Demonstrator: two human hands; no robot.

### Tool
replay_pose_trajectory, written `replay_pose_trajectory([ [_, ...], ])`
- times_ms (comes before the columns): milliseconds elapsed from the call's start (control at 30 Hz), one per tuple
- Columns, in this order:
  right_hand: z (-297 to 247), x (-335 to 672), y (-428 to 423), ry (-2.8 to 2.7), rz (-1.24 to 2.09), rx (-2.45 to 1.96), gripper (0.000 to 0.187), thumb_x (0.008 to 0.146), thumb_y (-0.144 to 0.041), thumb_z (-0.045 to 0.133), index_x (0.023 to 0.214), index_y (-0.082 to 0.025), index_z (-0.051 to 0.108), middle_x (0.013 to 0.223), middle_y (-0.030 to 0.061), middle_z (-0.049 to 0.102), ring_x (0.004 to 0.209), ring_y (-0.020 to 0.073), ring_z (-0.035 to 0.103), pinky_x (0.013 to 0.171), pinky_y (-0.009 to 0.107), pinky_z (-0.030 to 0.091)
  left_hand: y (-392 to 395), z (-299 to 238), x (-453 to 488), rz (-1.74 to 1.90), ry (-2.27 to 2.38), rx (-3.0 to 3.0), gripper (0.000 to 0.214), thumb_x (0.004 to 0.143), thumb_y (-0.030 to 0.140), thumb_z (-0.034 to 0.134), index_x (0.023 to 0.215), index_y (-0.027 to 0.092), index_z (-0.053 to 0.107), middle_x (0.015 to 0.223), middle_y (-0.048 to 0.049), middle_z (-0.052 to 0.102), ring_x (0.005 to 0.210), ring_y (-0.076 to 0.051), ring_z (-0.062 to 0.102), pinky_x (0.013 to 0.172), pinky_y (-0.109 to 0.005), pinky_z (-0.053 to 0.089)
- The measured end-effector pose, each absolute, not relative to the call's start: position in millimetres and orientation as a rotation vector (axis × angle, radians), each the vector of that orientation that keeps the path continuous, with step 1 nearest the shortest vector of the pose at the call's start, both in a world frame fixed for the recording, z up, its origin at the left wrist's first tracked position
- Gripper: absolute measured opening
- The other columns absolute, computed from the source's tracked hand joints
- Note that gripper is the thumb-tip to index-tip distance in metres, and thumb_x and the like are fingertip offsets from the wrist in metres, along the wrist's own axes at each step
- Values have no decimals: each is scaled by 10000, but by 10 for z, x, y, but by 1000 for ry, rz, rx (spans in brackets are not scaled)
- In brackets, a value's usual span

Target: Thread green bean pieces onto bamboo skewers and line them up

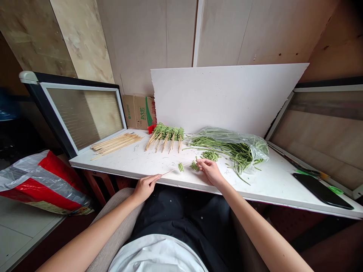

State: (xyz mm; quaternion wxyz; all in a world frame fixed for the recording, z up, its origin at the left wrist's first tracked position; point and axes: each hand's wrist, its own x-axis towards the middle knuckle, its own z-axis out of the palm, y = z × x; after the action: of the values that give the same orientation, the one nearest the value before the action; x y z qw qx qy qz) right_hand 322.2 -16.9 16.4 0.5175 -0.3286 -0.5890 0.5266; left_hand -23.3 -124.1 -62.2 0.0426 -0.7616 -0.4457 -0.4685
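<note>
My left hand [146, 186] is closed on the near end of a thin bamboo skewer [172, 170] at the white table's front edge [119, 170]. A small bunch of cut green bean pieces [180, 166] is threaded on the skewer. My right hand [209, 170] pinches another bunch of bean pieces [194, 165] at the skewer's far tip. A little pile of cut bean pieces [210, 155] lies just beyond my right hand.
Finished bean skewers [167, 135] lie in a row at the back, bare skewers [116, 143] to the left. A plastic bag of long beans [235, 145] sits on the right, a black phone [321, 190] further right. A red and white bag [42, 181] is at the left.
</note>
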Motion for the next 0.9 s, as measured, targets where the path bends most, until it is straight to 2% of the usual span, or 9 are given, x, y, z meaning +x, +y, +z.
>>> replay_pose_trajectory([
  [667,135,3231,-161,-1396,1312,-733,318,741,-503,894,752,-209,772,722,25,674,733,174,585,741,315,473,-1228,-682,-280,-1403,-1365,-2360,430,976,65,526,1308,253,724,1186,-38,793,1039,-193,781,945,-317,648],
  [900,195,3221,-224,-1408,1339,-691,369,738,-520,889,669,-196,727,659,13,617,723,172,570,771,330,483,-1232,-688,-287,-1382,-1373,-2364,425,986,75,515,1312,252,721,1174,-44,796,1035,-188,780,934,-310,648],
])
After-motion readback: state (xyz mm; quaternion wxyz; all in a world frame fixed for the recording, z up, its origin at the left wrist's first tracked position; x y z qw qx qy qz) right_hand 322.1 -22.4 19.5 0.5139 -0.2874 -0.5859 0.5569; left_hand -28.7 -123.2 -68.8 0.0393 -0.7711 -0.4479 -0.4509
